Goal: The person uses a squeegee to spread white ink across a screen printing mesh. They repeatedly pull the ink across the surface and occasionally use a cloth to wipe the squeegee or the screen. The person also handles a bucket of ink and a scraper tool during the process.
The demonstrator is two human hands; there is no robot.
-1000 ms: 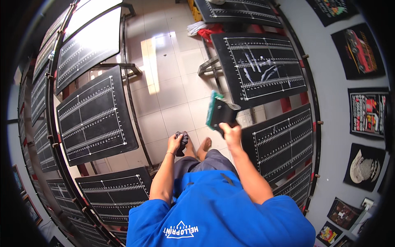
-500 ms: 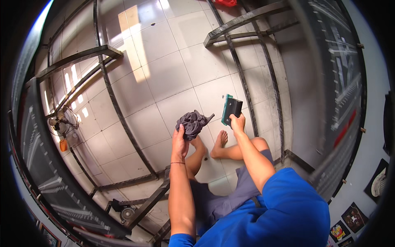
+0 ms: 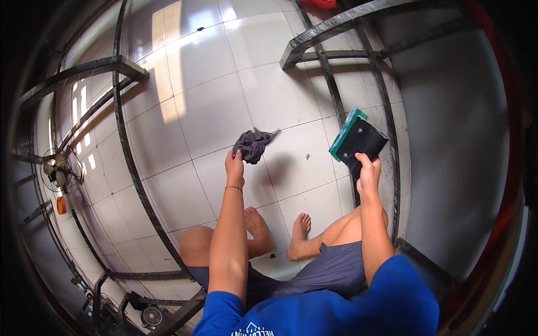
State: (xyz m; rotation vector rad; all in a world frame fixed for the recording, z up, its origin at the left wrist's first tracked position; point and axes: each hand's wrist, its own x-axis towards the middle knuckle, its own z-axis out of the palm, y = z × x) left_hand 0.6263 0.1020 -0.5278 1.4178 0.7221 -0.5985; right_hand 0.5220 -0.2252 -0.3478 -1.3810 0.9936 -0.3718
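While the person sits on the tiled floor (image 3: 224, 106):
Left hand (image 3: 234, 167): grips a dark rag (image 3: 253, 144).
Right hand (image 3: 368, 172): grips a black squeegee (image 3: 357, 140), long edge tilted, well apart from the rag.

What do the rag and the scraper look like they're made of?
Rag: soft dark grey cloth, matte; it hangs crumpled from the left hand. Scraper in the right hand: probably black plastic with a green, possibly rubber, edge strip; flat and rigid.
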